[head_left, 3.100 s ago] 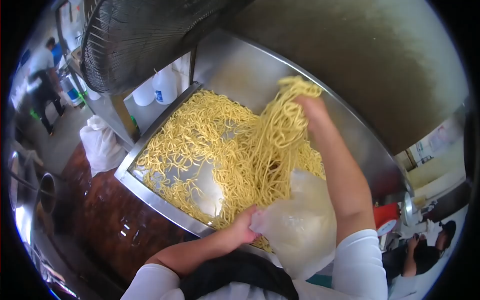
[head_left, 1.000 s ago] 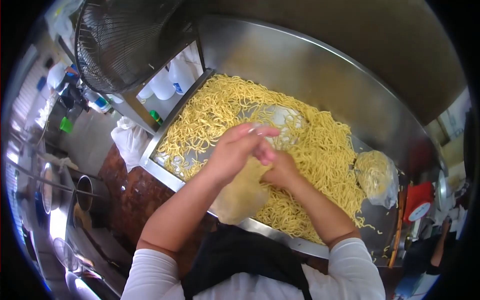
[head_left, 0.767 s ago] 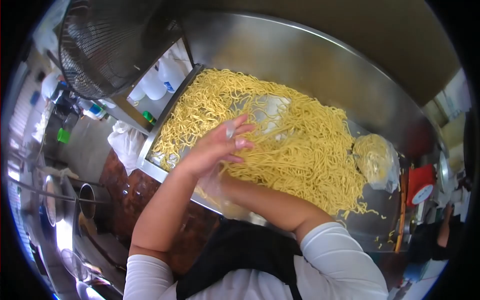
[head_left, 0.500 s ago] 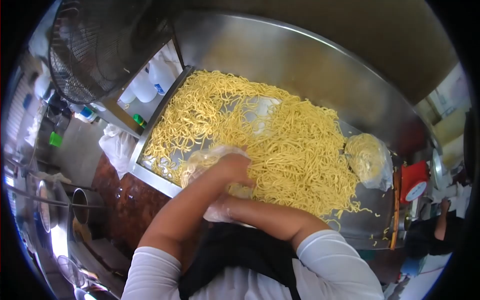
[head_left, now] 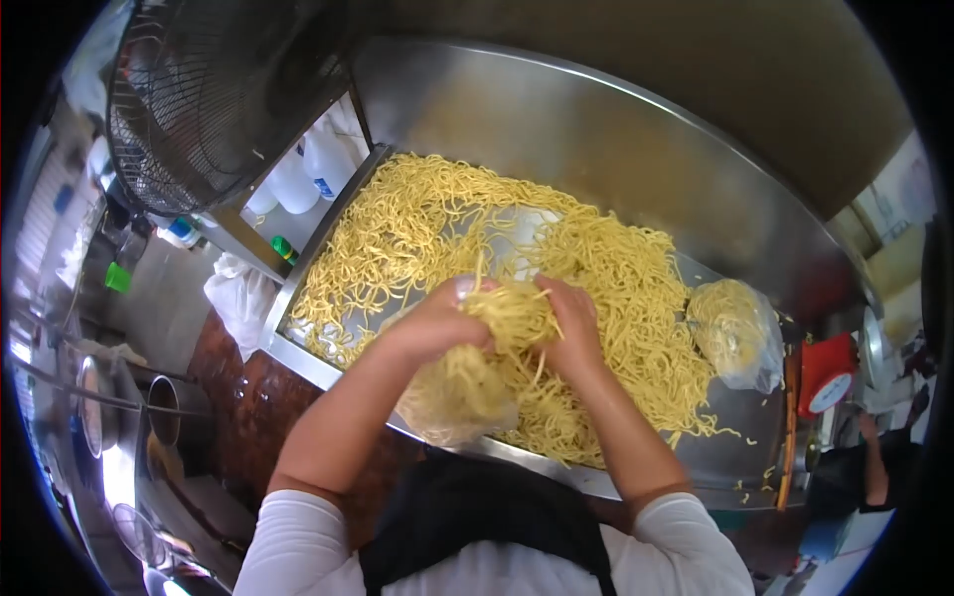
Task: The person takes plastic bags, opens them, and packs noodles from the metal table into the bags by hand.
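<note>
Yellow noodles (head_left: 636,328) lie spread over a metal tray (head_left: 735,417). My left hand (head_left: 442,320) is closed round the mouth of a clear plastic bag (head_left: 452,397), which hangs over the tray's front edge with noodles inside. Strands stick up between both hands at the bag's mouth. My right hand (head_left: 571,320) grips a bunch of these strands close beside my left hand. On the right of the tray sits a filled bag of noodles (head_left: 733,333).
A large fan (head_left: 199,109) stands at the upper left, near white plastic jugs (head_left: 326,159). A white bag (head_left: 241,298) is left of the tray. A red scale (head_left: 827,372) and a person in dark clothes (head_left: 870,467) are at the right.
The bag was empty-looking and my forearms were crossed; now they are apart. My right hand has moved right and up and taken hold of noodles, and the bag has noodles in it.
</note>
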A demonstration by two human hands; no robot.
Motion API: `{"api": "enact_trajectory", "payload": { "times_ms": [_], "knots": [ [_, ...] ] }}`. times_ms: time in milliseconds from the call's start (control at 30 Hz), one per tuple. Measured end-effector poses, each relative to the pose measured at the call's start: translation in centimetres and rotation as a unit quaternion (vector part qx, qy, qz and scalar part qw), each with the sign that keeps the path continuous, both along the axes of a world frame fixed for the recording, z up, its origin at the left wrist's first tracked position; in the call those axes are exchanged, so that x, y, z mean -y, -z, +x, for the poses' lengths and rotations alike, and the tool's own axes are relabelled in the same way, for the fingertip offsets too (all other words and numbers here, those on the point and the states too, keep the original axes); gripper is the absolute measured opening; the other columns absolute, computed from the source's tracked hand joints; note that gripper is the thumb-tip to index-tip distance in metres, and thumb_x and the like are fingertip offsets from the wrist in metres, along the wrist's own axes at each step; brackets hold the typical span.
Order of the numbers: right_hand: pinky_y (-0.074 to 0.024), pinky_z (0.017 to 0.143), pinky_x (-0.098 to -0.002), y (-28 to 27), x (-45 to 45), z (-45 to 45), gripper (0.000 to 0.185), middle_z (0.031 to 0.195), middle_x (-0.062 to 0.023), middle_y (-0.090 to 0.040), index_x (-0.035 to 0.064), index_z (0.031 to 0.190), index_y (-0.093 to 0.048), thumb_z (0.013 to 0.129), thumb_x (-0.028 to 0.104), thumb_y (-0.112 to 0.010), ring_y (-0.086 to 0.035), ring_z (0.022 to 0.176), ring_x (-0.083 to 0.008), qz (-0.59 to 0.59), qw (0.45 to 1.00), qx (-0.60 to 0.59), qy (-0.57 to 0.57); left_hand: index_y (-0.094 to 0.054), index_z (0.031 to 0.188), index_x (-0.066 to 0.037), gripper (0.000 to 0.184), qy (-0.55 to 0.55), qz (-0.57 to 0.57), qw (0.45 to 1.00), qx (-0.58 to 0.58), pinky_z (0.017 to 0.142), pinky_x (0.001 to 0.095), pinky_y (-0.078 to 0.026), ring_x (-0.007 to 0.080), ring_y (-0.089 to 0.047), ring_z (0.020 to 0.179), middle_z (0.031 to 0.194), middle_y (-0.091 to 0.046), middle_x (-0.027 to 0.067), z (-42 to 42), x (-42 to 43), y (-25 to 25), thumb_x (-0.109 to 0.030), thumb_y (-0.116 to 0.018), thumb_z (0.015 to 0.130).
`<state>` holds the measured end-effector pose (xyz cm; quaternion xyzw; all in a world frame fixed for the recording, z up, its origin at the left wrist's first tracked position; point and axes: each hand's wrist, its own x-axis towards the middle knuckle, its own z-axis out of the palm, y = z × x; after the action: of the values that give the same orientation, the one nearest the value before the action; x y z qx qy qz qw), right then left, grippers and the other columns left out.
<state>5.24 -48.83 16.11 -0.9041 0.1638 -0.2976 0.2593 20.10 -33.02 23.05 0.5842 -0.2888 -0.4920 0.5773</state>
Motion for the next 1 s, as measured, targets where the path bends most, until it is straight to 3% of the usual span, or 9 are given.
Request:
{"api": "enact_trajectory", "payload": {
  "times_ms": [200,367,533,600,633,700,833,867,1000],
  "knots": [
    [-0.0286,0.107,-0.046,1.3,9.3,0.1,0.024,0.098,-0.0098,-0.067,0.0111,0.099,-0.068,0.085,0.003,-0.05,-0.057,0.103,-0.0294,-0.088,0.968,0.077,0.223,-0.064,0.101,0.0,0.038,0.057,0.107,0.98,0.16,0.075,0.0316,-0.051,0.0202,-0.064,0.083,0.088,-0.068,0.0109,3.1,-6.3,0.6,-0.004,-0.065,0.063],
    [-0.0462,0.083,-0.0384,-2.1,18.6,-3.0,0.03,0.098,-0.0128,-0.066,0.0091,0.102,-0.066,0.08,-0.001,-0.049,-0.062,0.095,-0.0317,-0.082,0.947,0.119,0.285,-0.067,0.099,-0.005,0.033,0.082,0.286,0.849,0.437,0.074,0.0374,-0.052,0.0299,-0.067,0.079,0.082,-0.067,0.0202,5.0,-10.3,4.0,-0.017,-0.065,0.068],
    [-0.048,0.084,-0.0375,-2.6,24.8,-5.8,0.03,0.104,-0.0139,-0.066,0.0086,0.107,-0.065,0.078,0.005,-0.06,-0.062,0.097,-0.0332,-0.022,0.929,-0.039,0.369,-0.068,0.098,-0.003,0.035,0.151,0.432,0.767,0.45,0.078,0.042,-0.052,0.0355,-0.065,0.088,0.089,-0.067,0.022,4.7,-12.3,5.1,-0.025,-0.065,0.07],
    [-0.047,0.091,-0.0354,-2.1,25.9,-5.5,0.043,0.116,-0.0158,-0.062,0.008,0.113,-0.064,0.071,0.013,-0.072,-0.059,0.107,-0.0337,-0.019,0.892,-0.425,0.155,-0.067,0.097,-0.001,0.037,0.188,0.451,0.754,0.439,0.081,0.0431,-0.051,0.0358,-0.065,0.092,0.093,-0.067,0.0228,4.9,-13.2,6.2,-0.028,-0.064,0.072],
    [-0.0444,0.098,-0.0344,-3.2,23.8,-4.3,0.062,0.127,-0.0168,-0.057,0.0079,0.122,-0.06,0.064,0.018,-0.079,-0.054,0.118,-0.0326,-0.033,0.883,-0.458,0.1,-0.067,0.097,0.0,0.038,0.194,0.464,0.743,0.442,0.081,0.043,-0.052,0.0357,-0.065,0.093,0.094,-0.067,0.0226,4.7,-13.4,6.5,-0.028,-0.064,0.073],
    [-0.0412,0.101,-0.0342,-4.2,17.6,-0.8,0.066,0.132,-0.0161,-0.054,0.0062,0.124,-0.058,0.063,0.016,-0.081,-0.05,0.123,-0.0291,0.019,0.935,-0.354,-0.011,-0.067,0.097,0.001,0.039,0.2,0.476,0.732,0.444,0.082,0.043,-0.052,0.0356,-0.065,0.094,0.095,-0.067,0.0224,4.4,-13.4,6.4,-0.029,-0.063,0.073],
    [-0.028,0.113,-0.0371,-1.1,2.9,7.7,0.089,0.147,-0.0173,-0.036,0.0068,0.141,-0.037,0.065,0.017,-0.082,-0.034,0.136,-0.0302,0.011,0.9,-0.327,-0.287,-0.066,0.102,0.001,0.04,0.133,0.474,0.747,0.447,0.084,0.0417,-0.051,0.0357,-0.064,0.097,0.098,-0.066,0.0227,4.2,-13.0,4.9,-0.029,-0.065,0.075],
    [-0.0339,0.108,-0.0397,1.8,0.0,8.7,0.076,0.133,-0.0197,-0.051,0.0078,0.134,-0.047,0.066,0.018,-0.079,-0.049,0.123,-0.0336,-0.023,0.909,-0.236,-0.343,-0.066,0.106,0.001,0.043,0.114,0.466,0.752,0.452,0.086,0.0407,-0.05,0.0361,-0.063,0.098,0.098,-0.066,0.0229,4.3,-13.2,4.5,-0.03,-0.067,0.075],
    [-0.0422,0.095,-0.0441,3.4,-5.1,7.4,0.051,0.106,-0.0175,-0.065,0.0096,0.121,-0.056,0.074,0.025,-0.07,-0.061,0.1,-0.0355,-0.033,0.877,-0.385,-0.285,-0.063,0.114,0.002,0.048,0.046,0.278,0.843,0.459,0.091,0.0343,-0.047,0.0292,-0.062,0.104,0.11,-0.065,0.0202,3.5,-16.0,1.5,-0.032,-0.067,0.08]
  ]
}}
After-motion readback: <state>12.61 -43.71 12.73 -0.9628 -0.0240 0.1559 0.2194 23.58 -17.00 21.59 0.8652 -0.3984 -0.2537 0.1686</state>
